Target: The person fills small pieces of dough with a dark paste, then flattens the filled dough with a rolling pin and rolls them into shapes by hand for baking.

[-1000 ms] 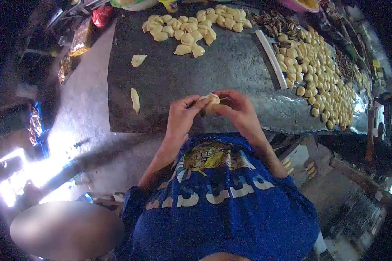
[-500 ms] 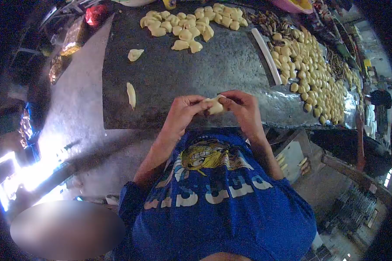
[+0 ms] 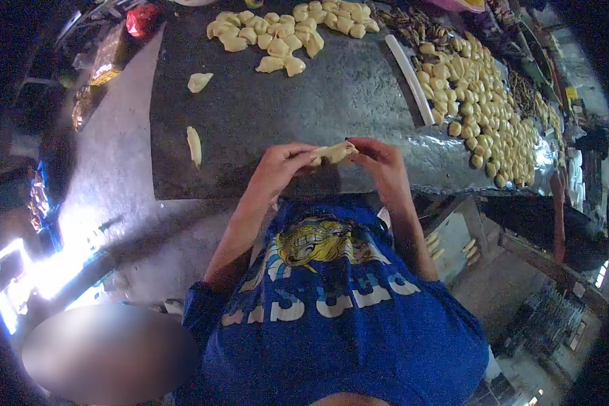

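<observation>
A pale piece of dough (image 3: pixel 334 153) is stretched between my two hands, above the near edge of the dark work surface (image 3: pixel 250 115). Its left end is pinched by my left hand (image 3: pixel 285 162), and my right hand (image 3: pixel 380 161) grips the other end. Left of my hands, a long thin dough strip (image 3: pixel 194 146) lies on the surface. Farther back is a small flattened dough lump (image 3: pixel 199 82). A cluster of dough pieces (image 3: pixel 277 46) rests at the far side.
Many round dough balls (image 3: pixel 487 101) cover the right side, beside a white bar (image 3: pixel 410 80). Dark elongated pieces (image 3: pixel 416 30) lie behind them. A red bag (image 3: pixel 141 21) is at the back left. Below the right edge, a tray (image 3: pixel 453 237) holds several long pieces.
The dough between my hands is longer and flatter than before, and my hands are slightly farther apart. The whole view has shifted a little.
</observation>
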Available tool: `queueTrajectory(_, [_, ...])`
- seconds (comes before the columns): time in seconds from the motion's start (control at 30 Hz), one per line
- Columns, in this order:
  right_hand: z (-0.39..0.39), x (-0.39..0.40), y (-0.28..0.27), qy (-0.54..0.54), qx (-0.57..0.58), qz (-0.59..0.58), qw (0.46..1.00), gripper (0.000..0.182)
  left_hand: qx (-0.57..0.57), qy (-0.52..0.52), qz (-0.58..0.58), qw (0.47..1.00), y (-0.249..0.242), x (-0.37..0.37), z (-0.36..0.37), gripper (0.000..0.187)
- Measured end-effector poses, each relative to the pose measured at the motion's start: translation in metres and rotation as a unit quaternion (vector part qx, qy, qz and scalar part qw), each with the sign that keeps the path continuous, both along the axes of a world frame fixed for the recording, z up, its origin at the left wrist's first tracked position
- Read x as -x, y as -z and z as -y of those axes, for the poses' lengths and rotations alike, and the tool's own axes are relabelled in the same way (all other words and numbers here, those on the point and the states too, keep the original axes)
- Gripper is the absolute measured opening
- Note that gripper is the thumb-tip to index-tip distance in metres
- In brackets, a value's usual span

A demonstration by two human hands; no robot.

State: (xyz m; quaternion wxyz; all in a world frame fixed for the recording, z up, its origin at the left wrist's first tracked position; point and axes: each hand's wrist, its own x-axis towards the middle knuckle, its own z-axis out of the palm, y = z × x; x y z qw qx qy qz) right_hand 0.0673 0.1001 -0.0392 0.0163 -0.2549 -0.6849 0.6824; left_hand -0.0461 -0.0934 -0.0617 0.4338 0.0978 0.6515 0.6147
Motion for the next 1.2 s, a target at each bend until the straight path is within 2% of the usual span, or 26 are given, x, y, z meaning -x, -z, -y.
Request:
queueTrajectory(0.07, [-0.003,-0.005,0.004,0.002,0.001,-0.001,1.0,0.029,-0.059,-0.036,0.147,0.987,0.001,-0.001,-0.004,0.026])
queueTrajectory(0.17, [-0.011,-0.011,0.013,0.016,-0.025,0.019,0.999,0.029,0.031,0.039,-0.126,0.991,0.021,0.006,-0.005,0.027])
queueTrajectory(0.27, [-0.015,-0.012,0.029,0.064,-0.05,-0.016,0.997,0.025,0.102,-0.019,-0.245,0.964,0.002,-0.002,-0.014,0.022])
queueTrajectory(0.37, [-0.016,-0.004,0.05,0.016,-0.278,0.03,0.96,0.023,0.19,-0.027,-0.464,0.865,0.026,-0.005,-0.021,0.013])
queueTrajectory(0.47, [-0.015,0.001,0.056,-0.057,-0.516,-0.075,0.851,0.019,0.124,-0.042,-0.633,0.763,0.041,-0.001,-0.025,0.009])
queueTrajectory(0.57, [-0.02,-0.005,0.054,-0.052,-0.472,-0.091,0.875,0.027,0.16,-0.022,-0.614,0.773,0.04,-0.003,-0.018,0.013])
queueTrajectory(0.67, [-0.013,-0.008,0.047,-0.024,-0.47,-0.108,0.876,0.031,0.143,-0.039,-0.641,0.753,0.03,-0.011,-0.016,0.025])
queueTrajectory(0.77, [-0.014,-0.01,0.051,-0.102,-0.546,-0.112,0.824,0.036,0.185,0.041,-0.622,0.759,0.026,-0.024,-0.011,0.036])
queueTrajectory(0.87, [-0.015,-0.012,0.048,-0.055,-0.52,-0.133,0.842,0.036,0.193,0.047,-0.602,0.773,0.025,-0.027,-0.008,0.04])
queueTrajectory(0.97, [-0.022,-0.016,0.051,-0.122,-0.587,-0.115,0.792,0.038,0.2,0.053,-0.606,0.768,0.029,-0.026,-0.006,0.039])
queueTrajectory(1.07, [-0.049,-0.006,0.047,-0.069,-0.643,-0.119,0.753,0.042,0.199,0.049,-0.64,0.741,0.031,-0.025,-0.006,0.037])
queueTrajectory(1.13, [-0.068,0.018,0.025,0.021,-0.71,-0.058,0.701,0.049,0.202,0.046,-0.642,0.738,0.033,-0.026,-0.005,0.036])
queueTrajectory(1.2, [-0.095,0.037,0.038,0.046,-0.729,0.056,0.681,0.048,0.205,0.045,-0.643,0.737,0.034,-0.026,-0.004,0.036])
